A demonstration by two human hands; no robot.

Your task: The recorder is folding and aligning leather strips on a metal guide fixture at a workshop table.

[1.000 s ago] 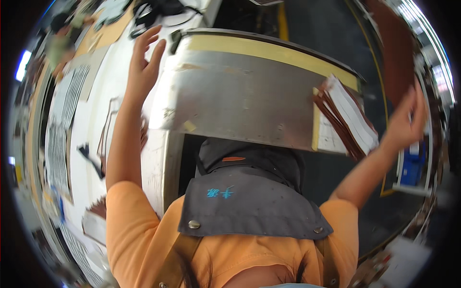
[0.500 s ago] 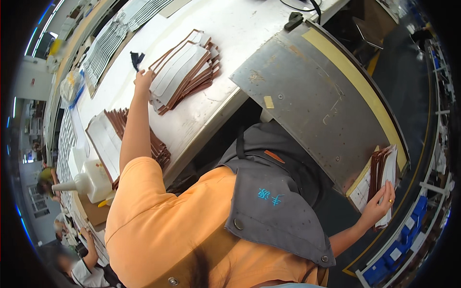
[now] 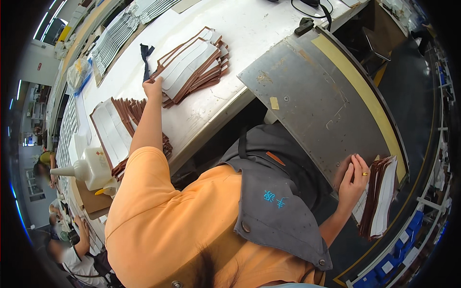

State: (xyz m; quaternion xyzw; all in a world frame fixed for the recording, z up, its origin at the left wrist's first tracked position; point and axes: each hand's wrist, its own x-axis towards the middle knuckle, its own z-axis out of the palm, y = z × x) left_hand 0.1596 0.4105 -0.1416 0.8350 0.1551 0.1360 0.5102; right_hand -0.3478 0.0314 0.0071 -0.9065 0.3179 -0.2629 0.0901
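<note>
Metal plate beside worktop; left of it, left hand, fingers clamped on fanned stack, overlap likely keeping edges separable; at its right end, right hand, fingers loosely apart, near brown-edged bundle.

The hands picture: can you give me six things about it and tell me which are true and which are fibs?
1. The left hand is at the edge of the first stack on the white table. True.
2. The ring is on the left hand. False: it is on the right hand.
3. The white table has just one stack. False: there is a second stack too.
4. A yellow strip runs along the metal board. True.
5. The bottle is blue. False: it is white.
6. The right hand is next to a third stack. True.
</note>
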